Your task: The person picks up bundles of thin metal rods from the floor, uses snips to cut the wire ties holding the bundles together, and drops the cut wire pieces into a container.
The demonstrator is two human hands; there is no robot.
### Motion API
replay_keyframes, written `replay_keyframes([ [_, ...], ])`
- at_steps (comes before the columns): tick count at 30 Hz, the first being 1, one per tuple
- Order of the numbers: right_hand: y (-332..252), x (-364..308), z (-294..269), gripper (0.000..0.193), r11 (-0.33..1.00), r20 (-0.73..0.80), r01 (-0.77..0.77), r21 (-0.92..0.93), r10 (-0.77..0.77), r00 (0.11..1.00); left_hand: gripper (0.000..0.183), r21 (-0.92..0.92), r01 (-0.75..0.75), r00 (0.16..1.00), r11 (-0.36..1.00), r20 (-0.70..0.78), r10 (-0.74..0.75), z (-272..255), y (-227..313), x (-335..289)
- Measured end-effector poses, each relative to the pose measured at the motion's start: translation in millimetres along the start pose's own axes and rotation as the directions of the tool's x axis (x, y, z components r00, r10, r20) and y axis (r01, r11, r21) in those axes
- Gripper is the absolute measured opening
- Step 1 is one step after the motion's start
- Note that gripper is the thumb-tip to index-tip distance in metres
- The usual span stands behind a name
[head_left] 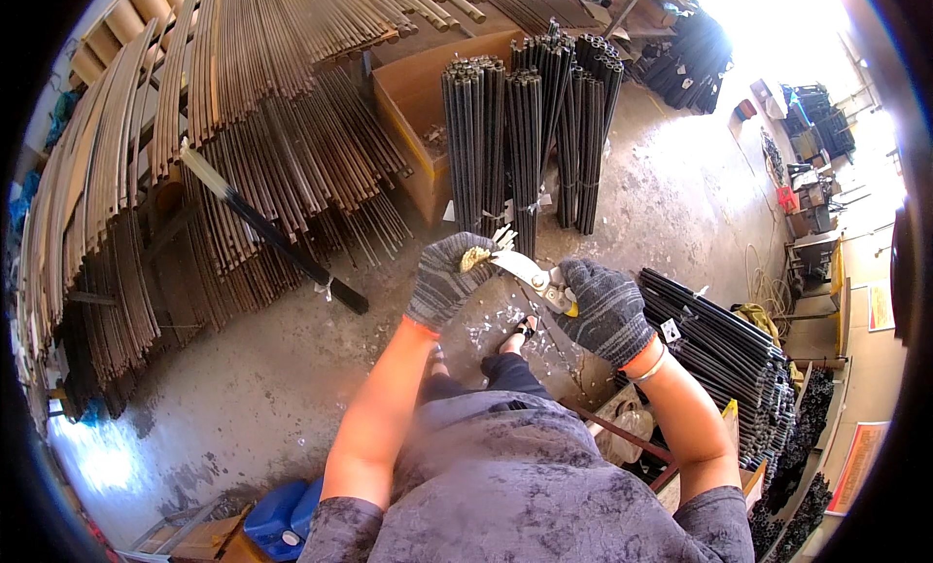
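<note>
My left hand (445, 283), in a grey knitted glove with an orange cuff, is closed on a bunch of pale strips (503, 238). Their cream ends poke out past my fingers. Opposite it, my right hand (604, 310), gloved the same way, grips a hand cutter (544, 285). This cutter has a curved pale metal part, a round pivot and yellow on its handle; its exact kind is not clear. Its curved tip reaches the strips by my left fingers. Both hands are held up over the floor, in front of my body.
Tied bundles of dark rods (476, 145) stand upright ahead, beside a large cardboard box (403, 116). Racks of long brown rods (262, 106) fill the left. More black rods (714, 339) lie stacked at right. A blue jug (277, 519) sits at lower left. White scraps litter the floor.
</note>
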State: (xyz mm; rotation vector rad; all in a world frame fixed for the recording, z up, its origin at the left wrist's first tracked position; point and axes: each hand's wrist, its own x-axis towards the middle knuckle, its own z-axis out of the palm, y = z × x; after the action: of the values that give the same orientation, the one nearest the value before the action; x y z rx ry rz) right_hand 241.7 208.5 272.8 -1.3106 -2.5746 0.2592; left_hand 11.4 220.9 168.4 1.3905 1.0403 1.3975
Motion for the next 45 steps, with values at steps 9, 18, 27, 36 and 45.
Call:
replay_keyframes([
  [9, -0.5, 0.4, -2.3, 0.038, 1.000, 0.037, -0.002, 0.002, 0.002, 0.999, 0.021, -0.029, 0.002, 1.000, 1.000, 0.007, -0.001, 2.1, -5.7, -1.6],
  [18, 6.5, -10.1, -2.4, 0.040, 0.999, 0.021, -0.003, 0.050, 0.002, 1.000, 0.020, -0.015, 0.060, 0.997, 0.998, -0.042, -0.061, 4.5, 1.1, -11.1],
  [27, 13.5, -21.4, 2.2, 0.045, 0.999, 0.008, -0.010, 0.053, 0.009, 1.000, 0.020, -0.018, 0.023, 0.999, 1.000, 0.030, -0.022, 10.1, -1.7, -18.2],
  [36, 3.3, -19.5, -6.5, 0.047, 0.986, -0.021, 0.044, -0.160, -0.048, 0.999, 0.020, -0.019, 0.033, 0.997, 0.999, 0.068, -0.031, 17.8, -1.2, -18.8],
  [45, 8.0, -29.3, -1.7, 0.041, 1.000, 0.011, -0.016, 0.006, 0.016, 1.000, 0.021, 0.048, -0.147, 0.989, 0.988, 0.005, 0.147, 23.3, -2.2, -17.2],
])
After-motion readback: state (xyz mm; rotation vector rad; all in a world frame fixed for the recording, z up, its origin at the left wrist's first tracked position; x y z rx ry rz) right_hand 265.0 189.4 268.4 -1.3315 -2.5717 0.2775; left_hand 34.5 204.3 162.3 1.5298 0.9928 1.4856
